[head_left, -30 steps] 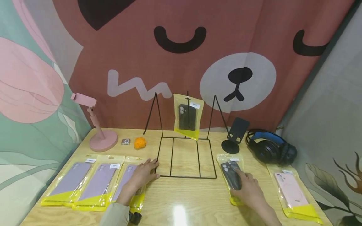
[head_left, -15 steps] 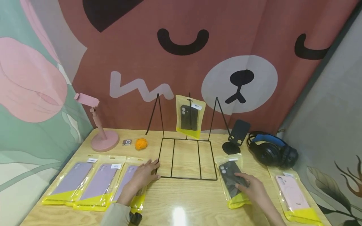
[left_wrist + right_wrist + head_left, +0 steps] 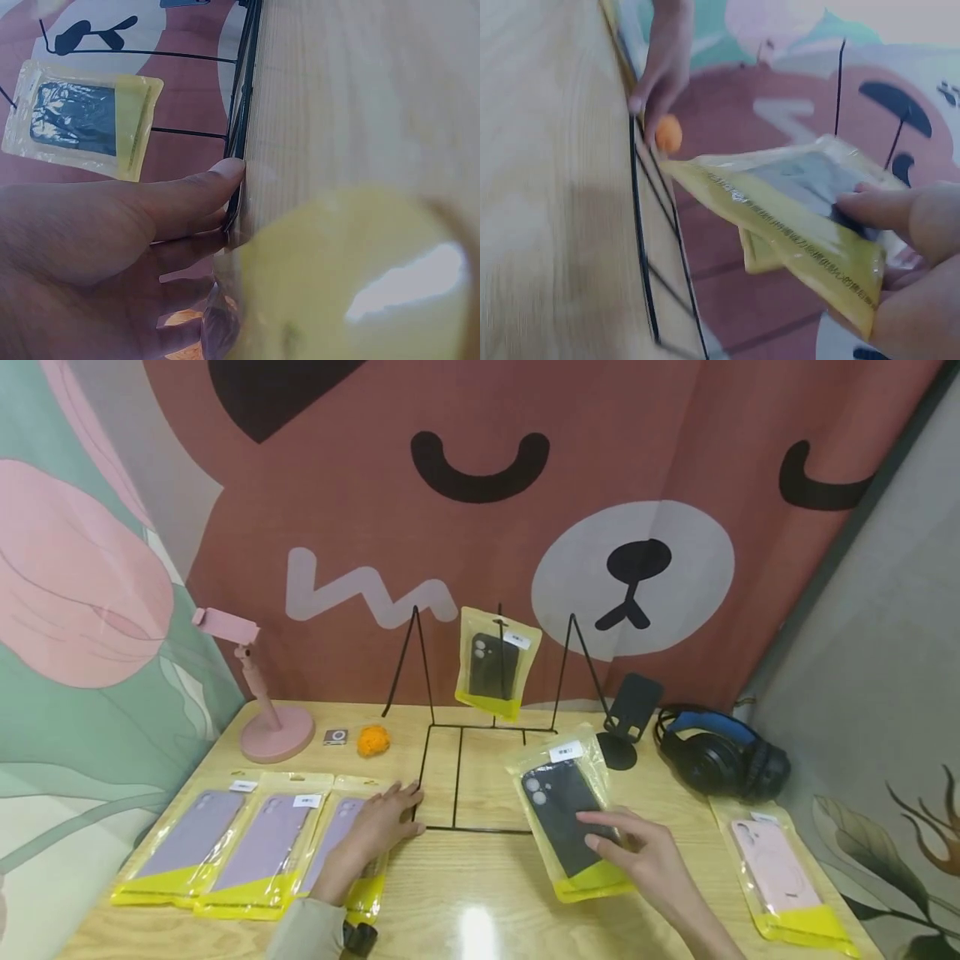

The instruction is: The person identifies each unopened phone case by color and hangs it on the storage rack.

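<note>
Right hand (image 3: 641, 852) — fingers pinching bagged dark phone case (image 3: 562, 812), left hand (image 3: 382, 823) — fingers spread, touching wire rack (image 3: 457, 777)

The table (image 3: 450, 877) is lit evenly and fairly brightly in the head view, and a white glare spot is thrown on its near edge, seemingly by an overhead lamp. Glints are caught on the lilac phone-case packets (image 3: 262, 843). In the left wrist view a cooler, duller cast is given, and the yellow packaging (image 3: 300, 277) close to the lens is badly blurred and streaked by a hard highlight. The right wrist view is hazed: faint shadows are cast on the table, the left fingers (image 3: 662, 94) are softened, and lettering on the black phone-case packet (image 3: 795, 234) is only partly resolved.
</note>
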Tool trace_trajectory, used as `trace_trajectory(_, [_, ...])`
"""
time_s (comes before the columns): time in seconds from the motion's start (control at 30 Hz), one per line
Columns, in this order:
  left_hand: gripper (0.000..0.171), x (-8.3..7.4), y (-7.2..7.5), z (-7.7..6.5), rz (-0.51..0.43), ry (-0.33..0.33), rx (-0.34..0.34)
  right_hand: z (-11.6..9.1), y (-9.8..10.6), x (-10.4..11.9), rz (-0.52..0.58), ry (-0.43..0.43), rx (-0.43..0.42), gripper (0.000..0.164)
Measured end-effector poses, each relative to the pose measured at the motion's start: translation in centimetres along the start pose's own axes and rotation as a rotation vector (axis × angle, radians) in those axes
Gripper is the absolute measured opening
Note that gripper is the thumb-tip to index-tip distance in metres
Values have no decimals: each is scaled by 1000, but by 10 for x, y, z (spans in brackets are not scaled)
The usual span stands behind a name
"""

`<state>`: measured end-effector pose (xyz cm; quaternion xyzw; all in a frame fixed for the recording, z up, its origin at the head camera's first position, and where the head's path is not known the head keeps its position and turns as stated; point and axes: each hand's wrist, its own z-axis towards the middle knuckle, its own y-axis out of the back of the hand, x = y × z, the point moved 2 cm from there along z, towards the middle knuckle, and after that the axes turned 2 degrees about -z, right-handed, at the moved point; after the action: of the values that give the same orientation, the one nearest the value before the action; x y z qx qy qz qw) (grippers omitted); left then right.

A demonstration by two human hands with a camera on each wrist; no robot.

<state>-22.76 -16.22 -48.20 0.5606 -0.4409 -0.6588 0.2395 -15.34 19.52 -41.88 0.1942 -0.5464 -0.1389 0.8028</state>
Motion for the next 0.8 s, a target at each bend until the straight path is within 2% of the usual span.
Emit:
trace_trajectory(0.1, [54,0,0,0,-3,1,-2,2,-9,15,94,25,25,28])
trace_trajectory(0.17, [54,1,0,0,-4,6,-1,2,-15,25,118,60,27,28])
trace_trajectory(0.4, [54,1,1,-1,-10,12,-5,14,-33,52,201,271,36,34])
trace_trajectory(0.47, [54,2,0,-1,-13,15,-5,18,-37,56,213,302,41,36])
trace_trajectory(0.67, [55,3,-3,1,-6,12,2,27,-45,60,252,304,34,35])
trace_trajectory(0.8, [55,2,-1,1,1,8,-2,30,-47,58,235,296,8,35])
